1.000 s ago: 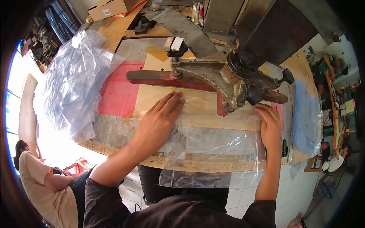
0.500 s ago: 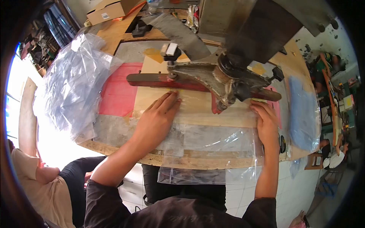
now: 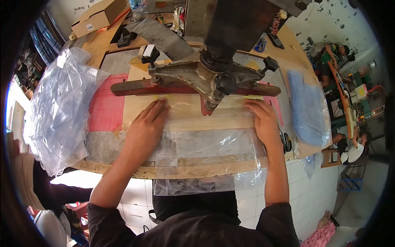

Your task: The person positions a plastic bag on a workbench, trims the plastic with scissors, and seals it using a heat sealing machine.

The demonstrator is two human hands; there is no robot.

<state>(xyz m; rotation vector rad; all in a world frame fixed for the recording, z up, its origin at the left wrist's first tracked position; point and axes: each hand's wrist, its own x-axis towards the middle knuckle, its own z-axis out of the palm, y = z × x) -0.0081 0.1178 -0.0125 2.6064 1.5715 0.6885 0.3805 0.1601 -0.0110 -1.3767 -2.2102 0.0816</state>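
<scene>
A clear plastic sheet (image 3: 205,148) lies on the worktable and hangs over its front edge. My left hand (image 3: 146,125) rests flat on the sheet's left side, fingers stretched toward the long metal bar (image 3: 135,87) of the press. On the sheet's right edge lies my right hand (image 3: 265,123), its fingers apart and slightly bent, the fingertips near the bar. The press head (image 3: 214,78) stands between and beyond both hands. Beneath the plastic is a tan sheet (image 3: 185,117), with a pink sheet (image 3: 106,107) to the left.
A heap of clear plastic (image 3: 61,107) lies at the left, a bluish plastic stack (image 3: 306,109) at the right. Black scissors (image 3: 286,142) are by my right wrist. A cardboard box (image 3: 98,17) stands at the back left. People sit at the far right and lower left.
The view has swung to the right, so the table and press appear further left. Both hands stay at the plastic sheet by the bar. The person at the lower left has shifted in view.
</scene>
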